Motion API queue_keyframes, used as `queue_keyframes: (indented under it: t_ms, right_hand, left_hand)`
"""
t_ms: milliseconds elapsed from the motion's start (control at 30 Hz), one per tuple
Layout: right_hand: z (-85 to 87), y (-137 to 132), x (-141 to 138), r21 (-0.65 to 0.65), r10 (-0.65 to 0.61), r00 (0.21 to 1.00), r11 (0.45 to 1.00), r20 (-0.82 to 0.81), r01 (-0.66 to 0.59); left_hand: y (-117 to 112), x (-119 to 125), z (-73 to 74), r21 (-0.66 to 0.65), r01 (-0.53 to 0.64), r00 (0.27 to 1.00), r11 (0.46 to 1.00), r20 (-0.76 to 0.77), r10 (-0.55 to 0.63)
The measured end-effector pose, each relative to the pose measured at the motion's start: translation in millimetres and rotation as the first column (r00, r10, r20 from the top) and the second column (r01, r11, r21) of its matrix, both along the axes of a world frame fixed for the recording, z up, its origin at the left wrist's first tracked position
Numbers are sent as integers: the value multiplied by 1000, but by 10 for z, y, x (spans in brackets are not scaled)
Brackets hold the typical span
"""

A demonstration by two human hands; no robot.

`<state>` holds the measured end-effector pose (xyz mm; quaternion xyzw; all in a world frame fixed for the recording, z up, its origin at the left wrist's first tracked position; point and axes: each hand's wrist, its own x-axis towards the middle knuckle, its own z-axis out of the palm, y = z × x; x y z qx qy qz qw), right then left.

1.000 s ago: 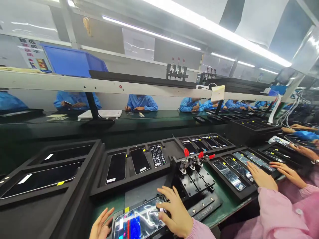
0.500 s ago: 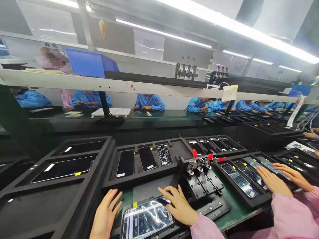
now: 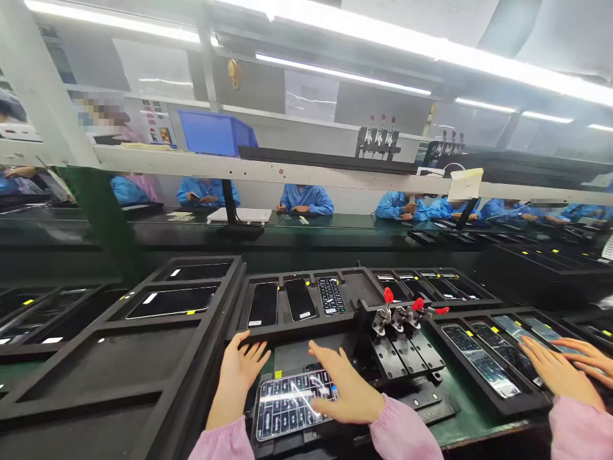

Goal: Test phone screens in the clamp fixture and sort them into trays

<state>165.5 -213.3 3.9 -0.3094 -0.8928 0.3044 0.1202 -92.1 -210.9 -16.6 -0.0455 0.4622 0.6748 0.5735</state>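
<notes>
A smartphone (image 3: 282, 409) lies face up in a black fixture (image 3: 316, 437) in front of me, its screen lit with a grid of tiles. A yellow tab sticks out from its top edge. My right hand (image 3: 348, 386) is over the phone's right end, fingers stretched and thumb apart; whether it touches the glass I cannot tell. Left of the phone, my left hand (image 3: 242, 367) is raised with spread fingers, palm turned inward, holding nothing. Just behind my right hand stands a clamp block with red-tipped toggle levers (image 3: 402, 313).
Behind the fixture, a black foam tray (image 3: 297, 329) holds several phones. A stacked tray (image 3: 175, 364) with large slots stands at left. On the right, a co-worker's hands (image 3: 558, 374) rest over another phone tray (image 3: 498, 399). A shelf beam (image 3: 306, 172) crosses above.
The phone's screen has gone from pale reflective areas to a grid of tiles. My left hand has risen and opened out. The view has swung left, so things sit further right.
</notes>
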Motion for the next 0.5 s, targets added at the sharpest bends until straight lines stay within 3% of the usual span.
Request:
queue_keyframes:
  t_ms: [100, 167, 333, 500]
  right_hand:
    - [68, -11, -267, 110, 216, 966, 966, 139, -232]
    - [60, 5, -430, 168, 259, 938, 939, 230, -300]
    - [46, 62, -596, 265, 268, 898, 891, 348, -368]
    - [44, 116, -491, 199, 259, 884, 913, 388, -355]
  left_hand:
    - [6, -28, -69, 28, 43, 999, 999, 1, -43]
    - [-2, -51, -115, 40, 68, 998, 997, -7, -68]
    - [-5, -75, -213, 80, 112, 994, 991, -17, -111]
    - [26, -46, -251, 115, 119, 993, 986, 1, -120]
